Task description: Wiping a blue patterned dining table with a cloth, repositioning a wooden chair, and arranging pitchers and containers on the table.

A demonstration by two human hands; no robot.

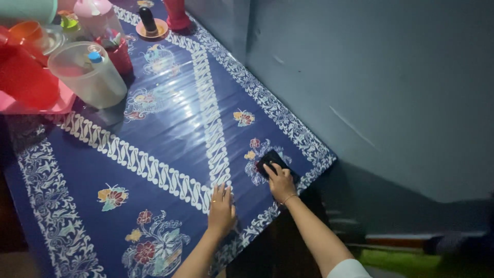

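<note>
My right hand (281,181) presses a small black cloth or pad (270,161) flat against the blue patterned tablecloth (170,128), near the table's right edge. A thin bracelet circles that wrist. My left hand (221,207) lies flat on the cloth just to the left, fingers together and pointing away from me, holding nothing. It wears a ring.
At the far left stands a pink tray (36,103) with a clear lidded jug (87,72), red cups (23,67) and other containers. A black bottle on a saucer (150,23) and a red vase base (176,15) stand at the back. A grey wall (370,77) runs along the right.
</note>
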